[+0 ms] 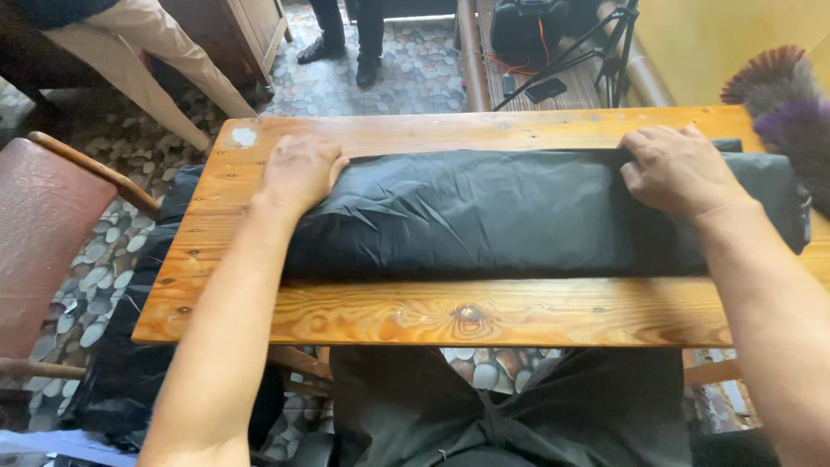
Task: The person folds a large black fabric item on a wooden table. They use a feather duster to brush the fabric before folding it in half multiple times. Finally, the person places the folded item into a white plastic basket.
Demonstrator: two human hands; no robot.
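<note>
A folded black garment (pixel 493 212) lies lengthwise across a narrow wooden table (pixel 432 320). My left hand (pixel 298 171) rests on the garment's left end, fingers curled over its far edge. At the right end, my right hand (pixel 679 169) presses on the cloth with fingers gripping the far edge. Part of the black fabric hangs off the table's left side toward the floor.
A reddish chair (pixel 43 233) stands at the left. Beyond the table a person's dark shoes (pixel 341 52) stand on the pebble floor, beside a wooden bench (pixel 553 78) with a bag and a tripod. A purple feather duster (pixel 791 108) lies at the right edge.
</note>
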